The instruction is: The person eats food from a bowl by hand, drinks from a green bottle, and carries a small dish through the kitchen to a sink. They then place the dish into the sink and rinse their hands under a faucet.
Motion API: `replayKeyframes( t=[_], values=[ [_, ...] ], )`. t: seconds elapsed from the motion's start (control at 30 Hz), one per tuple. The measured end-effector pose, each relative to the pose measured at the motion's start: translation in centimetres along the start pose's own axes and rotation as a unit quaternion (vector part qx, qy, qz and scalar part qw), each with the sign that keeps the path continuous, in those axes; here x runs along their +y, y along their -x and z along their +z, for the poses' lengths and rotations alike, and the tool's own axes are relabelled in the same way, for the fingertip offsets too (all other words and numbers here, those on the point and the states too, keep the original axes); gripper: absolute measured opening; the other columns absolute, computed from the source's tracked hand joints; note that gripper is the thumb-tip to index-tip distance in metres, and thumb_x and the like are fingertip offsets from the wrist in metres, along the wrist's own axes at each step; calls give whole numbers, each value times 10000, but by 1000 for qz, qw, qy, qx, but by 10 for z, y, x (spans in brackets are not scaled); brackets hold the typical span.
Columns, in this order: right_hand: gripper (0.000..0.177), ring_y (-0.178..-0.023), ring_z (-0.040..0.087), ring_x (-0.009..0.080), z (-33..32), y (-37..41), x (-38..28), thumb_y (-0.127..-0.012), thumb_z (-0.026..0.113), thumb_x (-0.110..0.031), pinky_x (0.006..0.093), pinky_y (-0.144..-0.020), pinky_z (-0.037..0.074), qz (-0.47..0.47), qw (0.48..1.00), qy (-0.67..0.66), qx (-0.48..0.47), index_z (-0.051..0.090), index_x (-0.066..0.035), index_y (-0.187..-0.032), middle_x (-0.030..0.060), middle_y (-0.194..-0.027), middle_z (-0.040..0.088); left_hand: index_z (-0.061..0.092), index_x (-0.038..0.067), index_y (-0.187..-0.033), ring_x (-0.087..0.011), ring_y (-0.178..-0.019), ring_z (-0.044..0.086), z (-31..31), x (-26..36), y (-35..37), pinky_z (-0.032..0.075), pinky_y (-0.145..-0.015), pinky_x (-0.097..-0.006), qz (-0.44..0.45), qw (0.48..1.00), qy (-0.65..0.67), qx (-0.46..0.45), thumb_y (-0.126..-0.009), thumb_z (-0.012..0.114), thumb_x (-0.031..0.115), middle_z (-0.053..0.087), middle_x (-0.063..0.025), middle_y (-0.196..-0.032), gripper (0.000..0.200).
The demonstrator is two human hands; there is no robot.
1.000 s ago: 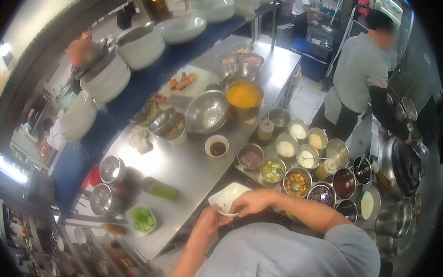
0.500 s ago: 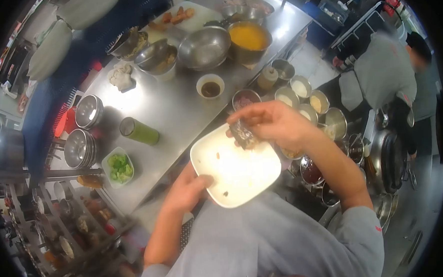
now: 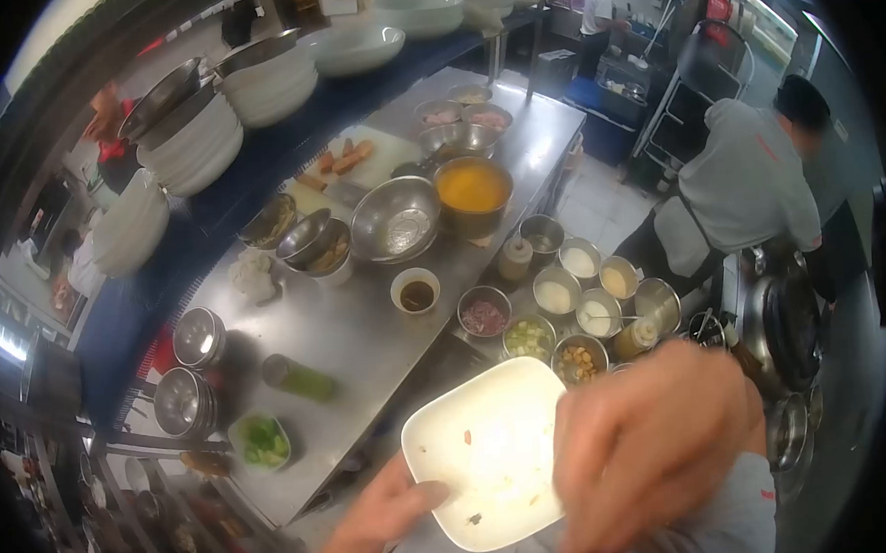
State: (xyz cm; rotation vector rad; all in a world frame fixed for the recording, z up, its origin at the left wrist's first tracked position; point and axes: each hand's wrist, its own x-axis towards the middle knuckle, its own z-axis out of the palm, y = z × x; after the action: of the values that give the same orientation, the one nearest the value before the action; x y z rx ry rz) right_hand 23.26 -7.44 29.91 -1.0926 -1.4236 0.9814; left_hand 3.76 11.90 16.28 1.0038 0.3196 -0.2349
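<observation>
My left hand [image 3: 390, 510] grips the left edge of a white square dish [image 3: 496, 434], thumb over the rim. Small brown and dark scraps of food stick to the inside of the dish. My right hand [image 3: 662, 440] is close to the camera, blurred, with its fingers curled in. It covers the dish's right side in the view. Whatever it holds is hidden. Beyond the dish stand metal tubs of diced green pieces [image 3: 529, 338], brown cubes [image 3: 580, 357] and chopped purple-red pieces [image 3: 484, 311].
A steel counter [image 3: 365, 326] bears a cup of dark sauce [image 3: 416, 292], a large steel bowl [image 3: 396, 219], a pot of orange liquid [image 3: 473, 190], a green-filled container [image 3: 299, 378] and a dish of green vegetables [image 3: 261, 441]. A co-worker [image 3: 753, 170] bends over at the right.
The view has tilted up, bringing more shelf and room into sight. My right hand has left the dish's far rim and come nearer the camera; the dark clump it held no longer shows.
</observation>
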Motion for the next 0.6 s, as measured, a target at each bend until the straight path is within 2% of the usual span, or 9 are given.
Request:
replayKeyframes(
  t=[0.07,0.1,0.17,0.23,0.3,0.33,0.43,0.47,0.6],
  values=[
    [307,-902,654,298,-6,1,23,-887,610,-16,364,-759,540,1,985,172,-12,631,4,-1192,148,-1014,635,379,-28,-1482,-236,-1291,514,6,3,0,385,-1098,-393,-17,999,0,27,-883,593,80,537,-144,-1410,645],
    [343,-934,641,296,-10,2,38,-871,590,-14,378,-775,533,5,958,286,-4,608,0,-1214,160,-1039,610,382,-29,-1479,-233,-1282,519,9,6,-4,389,-1094,-392,-21,999,-4,35,-883,589,82,544,-143,-1398,640],
    [387,-965,615,308,3,7,86,-830,578,8,406,-822,515,57,907,418,-19,598,10,-1217,171,-1012,587,397,-30,-1463,-222,-1229,550,-3,-13,-18,433,-1045,-377,7,999,-31,43,-884,572,76,564,-134,-1356,615],
    [360,-1069,579,310,16,8,129,-834,569,-5,419,-887,492,54,897,437,-22,597,5,-1192,172,-1067,579,405,-29,-1451,-211,-1180,575,-9,-20,-33,474,-989,-360,1,996,-69,51,-881,557,67,579,-130,-1318,598],
    [317,-1083,555,327,26,15,143,-826,559,2,429,-906,476,102,909,375,-148,593,23,-1140,177,-1109,569,406,-28,-1441,-200,-1133,594,-11,-16,-46,513,-925,-343,-27,990,-116,70,-875,544,55,588,-130,-1285,589],
    [413,-1106,534,331,19,15,140,-844,554,15,412,-920,475,170,895,334,-242,575,-21,-1255,165,-1173,551,589,-32,-1274,-214,-1047,637,-15,-30,-51,498,-932,-344,-2,991,-70,116,-855,621,88,668,-127,-1183,437],
    [371,-1101,536,332,2,38,162,-849,549,20,410,-917,475,164,898,399,-85,596,-15,-1215,171,-1149,553,376,-42,-1433,-250,-968,671,-13,-23,-59,590,-673,-334,-42,990,-83,106,-853,485,10,592,-181,-1246,592],
    [362,-1125,528,332,2,36,167,-849,559,6,409,-923,469,241,857,446,-93,592,-11,-1209,185,-1167,556,371,-47,-1431,-263,-948,678,-15,-26,-62,594,-649,-334,-37,991,-78,105,-855,479,9,586,-192,-1244,588],
    [253,-1022,605,365,23,49,200,-872,580,-71,440,-838,495,316,866,376,-94,638,23,-1100,195,-1063,630,348,-64,-1427,-303,-915,692,-12,-41,-77,615,-616,-337,-30,985,-70,154,-870,458,14,559,-231,-1249,573]
  ],
)
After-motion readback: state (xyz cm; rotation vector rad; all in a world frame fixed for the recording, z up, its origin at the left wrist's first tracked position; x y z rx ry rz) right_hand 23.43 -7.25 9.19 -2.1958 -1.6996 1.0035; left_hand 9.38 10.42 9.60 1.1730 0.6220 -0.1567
